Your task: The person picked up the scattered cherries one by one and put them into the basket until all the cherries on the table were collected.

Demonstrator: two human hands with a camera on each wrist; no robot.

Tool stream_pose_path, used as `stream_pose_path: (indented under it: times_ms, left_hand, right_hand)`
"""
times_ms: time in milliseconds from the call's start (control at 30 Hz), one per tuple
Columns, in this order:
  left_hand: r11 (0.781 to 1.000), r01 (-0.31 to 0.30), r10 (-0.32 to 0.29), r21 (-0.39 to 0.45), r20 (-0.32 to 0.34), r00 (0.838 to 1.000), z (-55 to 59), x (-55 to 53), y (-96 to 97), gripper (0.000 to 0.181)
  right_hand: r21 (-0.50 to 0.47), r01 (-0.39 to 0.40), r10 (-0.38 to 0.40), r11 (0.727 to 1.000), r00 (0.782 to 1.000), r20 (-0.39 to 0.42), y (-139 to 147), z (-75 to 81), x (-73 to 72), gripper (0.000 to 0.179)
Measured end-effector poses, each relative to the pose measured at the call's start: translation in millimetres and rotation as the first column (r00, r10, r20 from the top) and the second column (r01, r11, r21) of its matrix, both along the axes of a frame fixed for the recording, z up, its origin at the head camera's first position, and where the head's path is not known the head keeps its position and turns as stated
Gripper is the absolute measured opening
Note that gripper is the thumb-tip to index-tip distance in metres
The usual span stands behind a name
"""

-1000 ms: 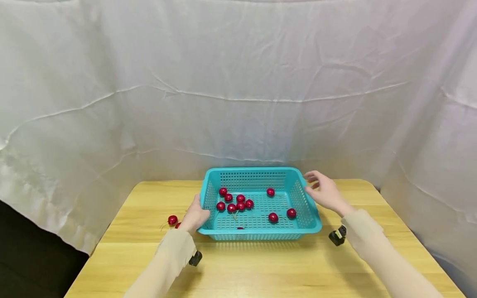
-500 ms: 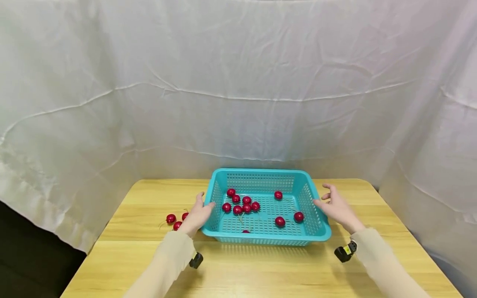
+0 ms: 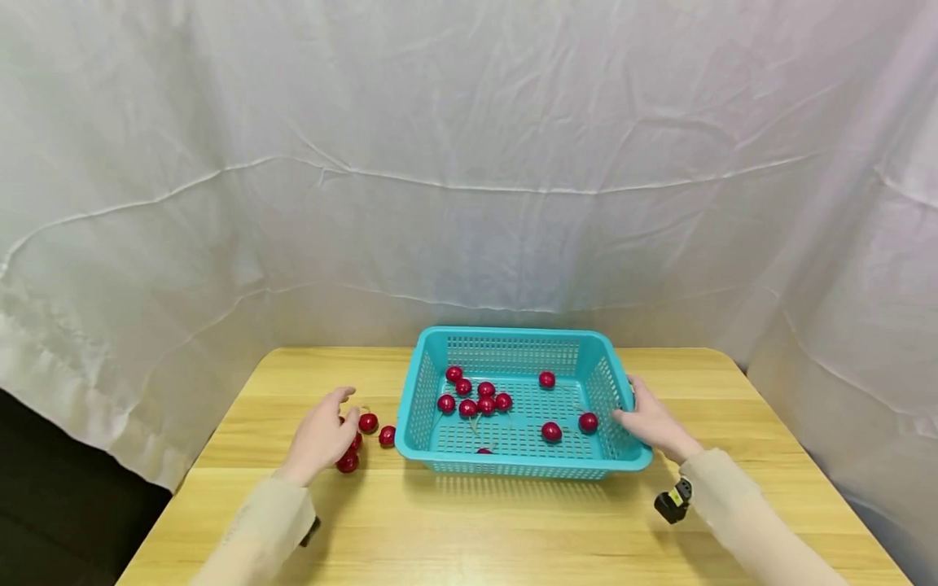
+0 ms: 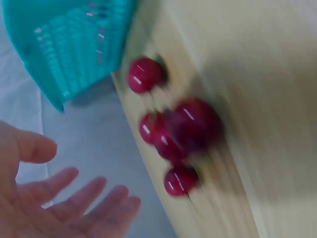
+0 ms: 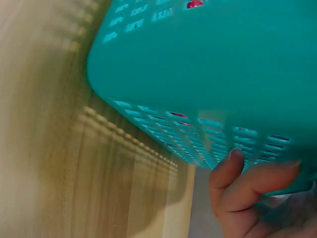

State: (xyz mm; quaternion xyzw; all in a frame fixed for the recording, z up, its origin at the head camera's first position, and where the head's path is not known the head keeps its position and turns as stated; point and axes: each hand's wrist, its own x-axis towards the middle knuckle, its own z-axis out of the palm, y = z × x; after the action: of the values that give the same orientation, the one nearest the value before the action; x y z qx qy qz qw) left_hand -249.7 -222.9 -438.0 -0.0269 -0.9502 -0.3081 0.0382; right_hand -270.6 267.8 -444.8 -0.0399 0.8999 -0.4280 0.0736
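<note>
A turquoise perforated plastic basket (image 3: 513, 465) stands on the wooden table, with several red cherries (image 3: 487, 404) scattered over its floor. My right hand (image 3: 655, 425) holds the basket's right rim, thumb on the rim; in the right wrist view its curled fingers (image 5: 255, 191) lie against the outer side wall. To the left of the basket, my left hand (image 3: 321, 435) hovers beside a loose group of cherries (image 4: 171, 131) on the table and partly hides some in the head view. Its fingers (image 4: 81, 201) are spread and slightly bent, with nothing between them.
One loose cherry (image 3: 387, 437) lies right at the basket's left end. Behind and around the wooden table (image 3: 498, 537) hangs a pale curtain (image 3: 469, 163). A dark area (image 3: 66, 496) shows past the table's left side.
My left hand has left the basket's left rim and moved left to the loose cherries. The basket has shifted slightly right since the first frame. My right hand has taken hold of its right rim.
</note>
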Motion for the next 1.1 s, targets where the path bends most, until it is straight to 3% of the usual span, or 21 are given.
stream_pose_path:
  times_ms: [133,300,533,767,900,1100]
  left_hand:
    - [0.991,0.076,-0.084,-0.113,-0.073,0.994,-4.9,9.1,-16.7,0.027]
    - [0.966,0.159,-0.170,-0.201,-0.036,0.985,-13.2,18.4,-33.5,0.021]
    - [0.955,0.213,-0.218,-0.207,-0.001,0.976,-21.0,20.7,-43.3,0.034]
    - [0.931,0.252,-0.272,-0.263,-0.043,0.961,-26.8,15.9,-42.1,0.031]
    - [0.927,0.247,-0.273,-0.283,-0.056,0.960,-28.8,14.0,-43.6,0.031]
    - [0.920,0.257,-0.269,-0.297,0.002,0.963,-31.9,11.2,-44.5,0.026]
  right_hand:
    - [0.026,-0.022,0.022,0.999,1.000,-0.011,-3,0.1,0.9,0.074]
    - [0.039,-0.028,0.028,0.999,1.000,0.011,-8,3.0,3.0,0.072]
    - [0.063,-0.028,0.029,0.998,1.000,-0.012,-6,3.6,0.2,0.069]
    - [0.100,-0.019,0.021,0.995,1.000,-0.023,-2,2.6,1.3,0.070]
    - [0.126,-0.024,0.028,0.992,0.999,-0.028,-4,1.4,-1.3,0.069]
    - [0.118,-0.026,0.026,0.993,1.000,0.007,-6,-0.4,-3.5,0.068]
